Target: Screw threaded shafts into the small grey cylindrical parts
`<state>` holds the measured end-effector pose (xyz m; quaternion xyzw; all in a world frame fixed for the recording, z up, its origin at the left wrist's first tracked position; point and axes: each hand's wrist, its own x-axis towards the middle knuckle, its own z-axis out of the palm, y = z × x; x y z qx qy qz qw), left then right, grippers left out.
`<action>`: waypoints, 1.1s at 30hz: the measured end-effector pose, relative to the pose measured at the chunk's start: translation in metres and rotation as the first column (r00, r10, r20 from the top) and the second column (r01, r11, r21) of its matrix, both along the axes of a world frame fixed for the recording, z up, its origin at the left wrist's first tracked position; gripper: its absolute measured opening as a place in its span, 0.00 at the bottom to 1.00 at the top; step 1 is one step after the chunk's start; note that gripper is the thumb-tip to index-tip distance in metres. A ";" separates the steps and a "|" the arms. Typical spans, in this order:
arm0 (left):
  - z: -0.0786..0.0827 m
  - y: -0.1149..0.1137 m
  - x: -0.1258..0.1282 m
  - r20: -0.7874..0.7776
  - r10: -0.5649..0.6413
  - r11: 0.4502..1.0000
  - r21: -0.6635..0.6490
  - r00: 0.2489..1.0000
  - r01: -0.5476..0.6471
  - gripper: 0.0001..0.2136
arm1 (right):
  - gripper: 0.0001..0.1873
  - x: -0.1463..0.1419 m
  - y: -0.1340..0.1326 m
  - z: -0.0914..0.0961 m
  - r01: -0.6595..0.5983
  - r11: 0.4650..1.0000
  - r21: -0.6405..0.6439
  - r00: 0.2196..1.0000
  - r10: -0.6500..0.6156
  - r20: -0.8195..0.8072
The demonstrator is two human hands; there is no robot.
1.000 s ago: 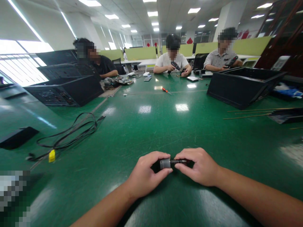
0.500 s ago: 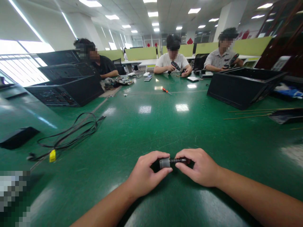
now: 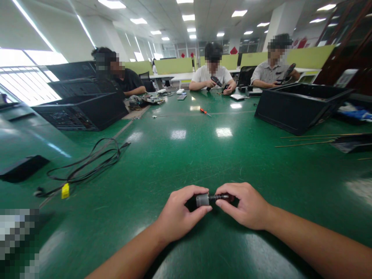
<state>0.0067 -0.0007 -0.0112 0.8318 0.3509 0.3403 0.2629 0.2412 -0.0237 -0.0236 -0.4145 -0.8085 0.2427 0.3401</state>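
Near the front edge of the green table [image 3: 180, 162], my left hand [image 3: 177, 215] is closed round a small cylindrical part with a grey metal collar [image 3: 202, 200]. My right hand [image 3: 247, 205] pinches the thin dark threaded shaft [image 3: 219, 197] that sticks out of that collar. Both hands rest on the table, fingertips almost touching, and they hide most of the part's body.
A tangle of black cable [image 3: 90, 162] with a yellow tag [image 3: 64, 191] lies at left, by stacked black cases [image 3: 81, 108]. A black bin [image 3: 296, 106] and thin rods [image 3: 308, 139] are at right. A red screwdriver [image 3: 204, 112] lies mid-table. Three people work at the far end.
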 end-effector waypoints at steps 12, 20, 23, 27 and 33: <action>0.002 -0.001 -0.001 -0.011 -0.006 1.000 -0.003 1.000 0.006 0.13 | 0.05 0.001 0.000 0.000 0.001 1.000 -0.002 1.000 -0.001 0.001; 0.001 0.001 0.000 -0.012 0.002 1.000 0.000 1.000 -0.002 0.14 | 0.05 0.000 0.000 0.003 0.005 1.000 0.008 1.000 -0.005 -0.002; 0.001 0.000 0.000 -0.004 -0.001 1.000 0.005 1.000 0.001 0.14 | 0.05 0.000 0.000 0.003 0.006 1.000 0.006 1.000 -0.006 -0.004; 0.001 -0.001 -0.001 0.003 -0.003 1.000 -0.002 1.000 0.003 0.13 | 0.05 0.001 0.000 0.003 0.008 1.000 -0.001 1.000 -0.008 -0.003; 0.001 0.000 -0.001 0.011 -0.008 1.000 0.007 1.000 0.008 0.14 | 0.05 0.001 0.000 0.004 0.011 1.000 -0.015 1.000 -0.012 -0.008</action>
